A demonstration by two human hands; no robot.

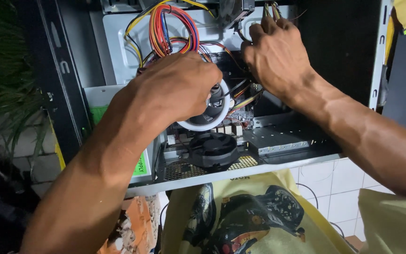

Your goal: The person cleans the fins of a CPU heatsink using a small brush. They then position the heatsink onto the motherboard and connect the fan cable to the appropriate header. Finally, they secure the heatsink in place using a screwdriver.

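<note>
An open desktop computer case (269, 164) lies in front of me with its inside facing up. My left hand (177, 87) reaches into the middle of it, fingers curled down by a round cooler fan with a white ring (212, 123). A looped bundle of red, yellow, orange and blue wires (172, 28) rises just behind this hand. My right hand (276, 54) is deeper in, at the upper part of the case, its fingertips pinched on thin cables (272, 9) near a dark drive block (233, 10). What the left fingers grip is hidden.
A black case fan (212, 149) sits over a perforated metal grille (182, 170) at the near wall. A power supply with a green label (140, 165) lies at the left. White floor tiles (339, 193) show below, green plant leaves (3, 70) at left, my yellow printed shirt (240, 221) beneath.
</note>
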